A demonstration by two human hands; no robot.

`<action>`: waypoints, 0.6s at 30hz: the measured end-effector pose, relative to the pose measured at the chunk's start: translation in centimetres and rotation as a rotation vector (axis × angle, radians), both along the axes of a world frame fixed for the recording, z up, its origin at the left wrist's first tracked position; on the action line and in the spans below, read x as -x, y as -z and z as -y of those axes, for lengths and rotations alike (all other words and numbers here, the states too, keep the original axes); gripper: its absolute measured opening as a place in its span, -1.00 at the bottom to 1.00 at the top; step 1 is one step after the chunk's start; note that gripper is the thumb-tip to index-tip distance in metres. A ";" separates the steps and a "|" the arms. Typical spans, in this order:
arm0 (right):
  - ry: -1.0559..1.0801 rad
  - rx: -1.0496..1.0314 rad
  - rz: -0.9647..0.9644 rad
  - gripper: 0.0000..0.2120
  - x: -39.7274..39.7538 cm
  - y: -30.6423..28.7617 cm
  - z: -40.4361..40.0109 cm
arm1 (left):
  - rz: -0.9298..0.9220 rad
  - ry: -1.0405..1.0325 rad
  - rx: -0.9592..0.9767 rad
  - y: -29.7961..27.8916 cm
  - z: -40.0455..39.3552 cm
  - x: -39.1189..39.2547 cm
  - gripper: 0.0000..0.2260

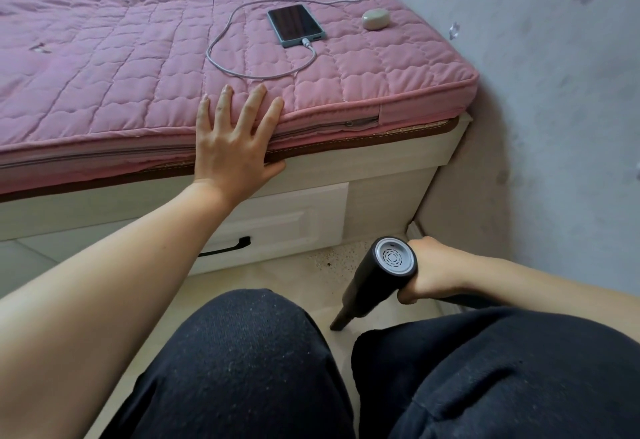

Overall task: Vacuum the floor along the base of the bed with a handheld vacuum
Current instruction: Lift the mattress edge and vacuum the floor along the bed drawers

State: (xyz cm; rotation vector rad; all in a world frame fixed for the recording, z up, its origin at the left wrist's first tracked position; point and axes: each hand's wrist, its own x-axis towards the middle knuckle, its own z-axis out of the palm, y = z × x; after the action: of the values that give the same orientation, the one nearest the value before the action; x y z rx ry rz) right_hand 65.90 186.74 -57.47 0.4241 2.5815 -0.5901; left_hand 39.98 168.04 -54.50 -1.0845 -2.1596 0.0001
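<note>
Your left hand (pixel 232 148) lies flat with fingers spread over the edge of the pink quilted mattress (pixel 121 68), palm against its zipped side and fingertips on top; it holds nothing. Your right hand (pixel 429 270) is wrapped around the handle of the black handheld vacuum (pixel 377 277), whose grey vented rear cap faces up toward you. From that hand the vacuum slants down and to the left, its narrow nozzle (pixel 341 321) reaching the pale floor (pixel 277 283) just ahead of your knees, which are in dark trousers (pixel 242 369).

Just beyond the right hand, specks of dark debris (pixel 329 260) lie on the floor at the foot of the white bed base (pixel 381 168), near the corner with the wall. Between your two hands sits a bed drawer (pixel 287 224) with a black handle (pixel 225 248).

Past the left hand's fingertips, on the mattress, a phone (pixel 296 25) lies plugged into a looping grey charging cable (pixel 225 54), with a small oval pale case (pixel 375 18) to its right.
</note>
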 end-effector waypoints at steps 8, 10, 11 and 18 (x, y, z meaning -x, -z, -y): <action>0.065 -0.009 -0.101 -0.72 -0.1 1.0 -0.8 | 0.006 0.073 0.033 -1.1 -3.6 -1.2 -0.20; 0.059 -0.013 -0.115 -0.72 -0.2 1.1 -0.9 | 0.005 0.063 0.031 -1.0 -4.3 -1.3 -0.18; 0.045 -0.027 -0.120 -0.72 -0.1 1.2 -0.9 | -0.001 0.062 0.024 -0.8 -4.4 -1.3 -0.19; 0.060 -0.049 -0.149 -0.74 0.5 2.1 -0.9 | -0.029 0.081 -0.030 0.4 -4.4 -0.8 -0.27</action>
State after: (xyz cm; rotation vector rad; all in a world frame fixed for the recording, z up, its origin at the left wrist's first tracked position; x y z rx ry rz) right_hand 65.45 187.68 -59.57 0.4917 2.7381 -0.6014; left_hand 40.81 172.44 -54.89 -1.1472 -2.0817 -0.0534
